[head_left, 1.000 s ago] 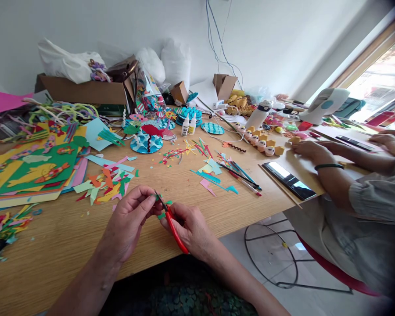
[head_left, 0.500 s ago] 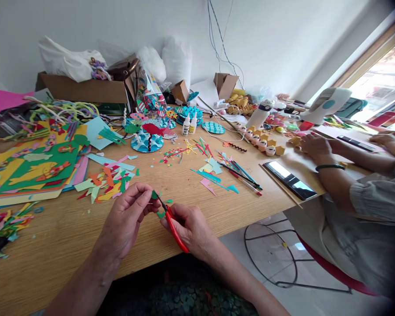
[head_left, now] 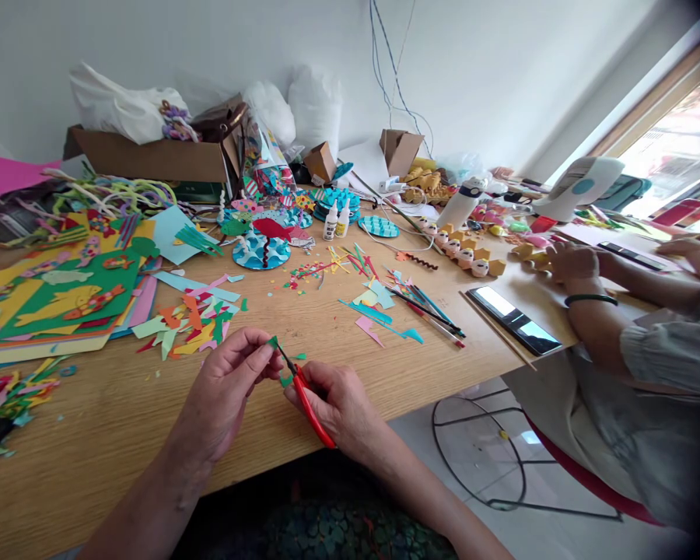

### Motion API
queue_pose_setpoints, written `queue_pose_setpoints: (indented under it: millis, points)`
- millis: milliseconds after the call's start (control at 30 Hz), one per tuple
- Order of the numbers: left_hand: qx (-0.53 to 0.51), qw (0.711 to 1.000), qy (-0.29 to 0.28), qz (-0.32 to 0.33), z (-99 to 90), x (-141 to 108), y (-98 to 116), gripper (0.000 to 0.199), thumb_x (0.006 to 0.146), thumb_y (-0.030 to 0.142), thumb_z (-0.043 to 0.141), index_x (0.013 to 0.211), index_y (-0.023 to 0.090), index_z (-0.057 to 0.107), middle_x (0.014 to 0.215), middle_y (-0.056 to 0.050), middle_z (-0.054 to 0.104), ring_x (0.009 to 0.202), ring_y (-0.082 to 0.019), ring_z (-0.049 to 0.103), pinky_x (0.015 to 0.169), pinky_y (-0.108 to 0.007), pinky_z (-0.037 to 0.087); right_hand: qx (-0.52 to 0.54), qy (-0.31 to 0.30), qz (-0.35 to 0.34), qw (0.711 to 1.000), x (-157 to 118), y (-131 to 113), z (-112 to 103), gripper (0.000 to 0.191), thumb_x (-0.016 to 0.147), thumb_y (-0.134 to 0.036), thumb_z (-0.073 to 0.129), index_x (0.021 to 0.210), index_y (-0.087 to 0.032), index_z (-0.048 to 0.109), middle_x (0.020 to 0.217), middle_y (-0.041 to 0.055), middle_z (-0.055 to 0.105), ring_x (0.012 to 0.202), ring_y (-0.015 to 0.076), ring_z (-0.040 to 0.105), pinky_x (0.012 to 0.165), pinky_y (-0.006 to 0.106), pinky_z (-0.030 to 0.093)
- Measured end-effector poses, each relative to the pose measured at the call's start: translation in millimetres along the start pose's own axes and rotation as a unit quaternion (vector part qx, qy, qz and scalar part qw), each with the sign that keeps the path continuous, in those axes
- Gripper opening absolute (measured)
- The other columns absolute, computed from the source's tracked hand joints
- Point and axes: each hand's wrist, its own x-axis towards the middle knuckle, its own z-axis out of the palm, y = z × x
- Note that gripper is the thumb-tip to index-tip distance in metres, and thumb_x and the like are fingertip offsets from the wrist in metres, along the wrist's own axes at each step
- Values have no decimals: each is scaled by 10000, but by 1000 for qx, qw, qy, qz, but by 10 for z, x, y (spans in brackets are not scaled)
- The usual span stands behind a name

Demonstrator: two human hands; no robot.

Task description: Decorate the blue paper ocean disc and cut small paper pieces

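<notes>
Between thumb and fingers, my left hand point(head_left: 233, 377) pinches a small piece of green paper point(head_left: 274, 341) above the front of the table. My right hand point(head_left: 338, 400) is closed round the red handles of a pair of scissors point(head_left: 309, 404), whose dark blades point up and left to the green piece. Whether the blades touch the paper I cannot tell. Tiny green scraps point(head_left: 285, 381) show beneath the blades. Beyond my left hand lies a heap of coloured paper offcuts point(head_left: 195, 323). A red paper fish point(head_left: 271, 229) stands on a blue-and-white patterned base behind it.
Green and yellow sheets with paper fish point(head_left: 75, 295) spread at the left. Pencils point(head_left: 428, 311), a phone point(head_left: 513, 319) and a wooden stick point(head_left: 495, 330) lie at the right. Two glue bottles point(head_left: 337, 222) stand mid-table. Another person's hand point(head_left: 572, 264) works beside a row of small doll-faced figures point(head_left: 458, 247).
The green piece has turned slightly in my left fingers and shows a lighter face. My right hand and the scissors have hardly moved. The other person's hand has shifted a little right.
</notes>
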Motion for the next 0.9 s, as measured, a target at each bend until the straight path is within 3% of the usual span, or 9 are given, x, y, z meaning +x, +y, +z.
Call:
queue_pose_setpoints:
  millis: [267,600,900]
  points:
    - [2,1000,12,1,-11,6,30,155,652,292,720,707,180,628,620,22,632,611,-105,569,602,-207,471,-12,-3,1,1000,7,-22,-14,368,830,-451,523,605,-174,433,545,-64,331,507,63,287,470,205,226]
    - [38,999,-37,-10,-42,-21,39,113,690,271,691,727,178,639,639,17,638,626,-114,579,632,-224,478,-31,-5,-2,1000,18,-71,-39,324,827,-398,525,615,-179,417,542,-69,344,508,62,304,475,195,234]
    - [46,999,-25,-15,-57,5,45,150,676,297,704,737,179,635,654,25,631,634,-109,586,630,-213,483,-8,-9,1,1000,3,-45,-51,339,829,-396,530,609,-183,384,543,-70,310,508,60,265,465,195,221]
